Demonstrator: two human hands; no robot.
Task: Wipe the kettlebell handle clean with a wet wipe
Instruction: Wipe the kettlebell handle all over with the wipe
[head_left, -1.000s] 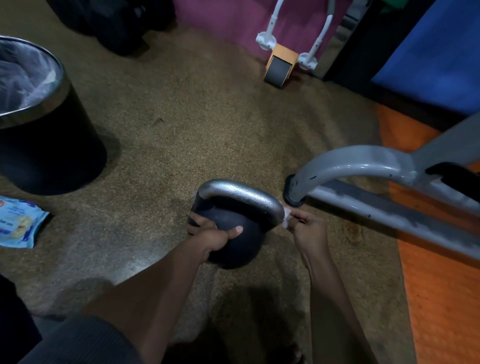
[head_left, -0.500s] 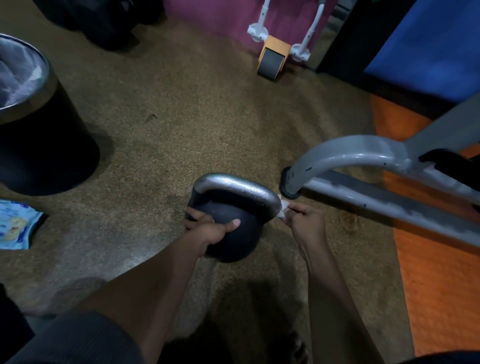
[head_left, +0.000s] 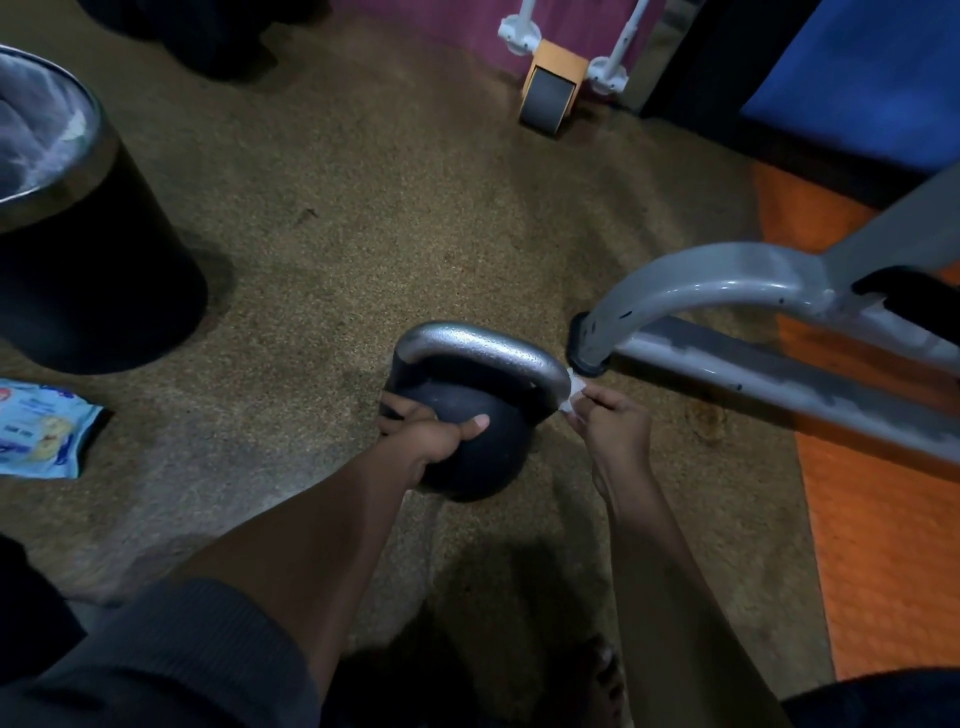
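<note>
Since the earlier frames the view has drifted slightly; the kettlebell (head_left: 457, 431) and both hands keep the same arrangement, with the right hand (head_left: 610, 431) still at the handle's right end.

Surface: a speckled brown carpeted floor (head_left: 363, 234), with an orange mat (head_left: 883, 545) along its right side. A pink wall and a blue panel (head_left: 857, 73) close off the far edge. A black bin (head_left: 78, 280) with a metal rim and a clear liner stands at the left. A blue wipe packet (head_left: 41, 428) lies flat on the floor near the bin. An orange roller wheel (head_left: 550, 88) with white handles rests against the wall. A grey metal bench frame (head_left: 727, 332) crosses the right side, its foot just beside the kettlebell.

Task item: the kettlebell sits on the floor at centre, tilted. Its body is matte black and round; its handle (head_left: 483, 348) is a textured silver arch.

The left hand (head_left: 431, 434) grips the black body, fingers curled round it and thumb laid on top. The right hand pinches a small white wipe (head_left: 571, 395) against the right end of the handle, fingers closed on it.
</note>
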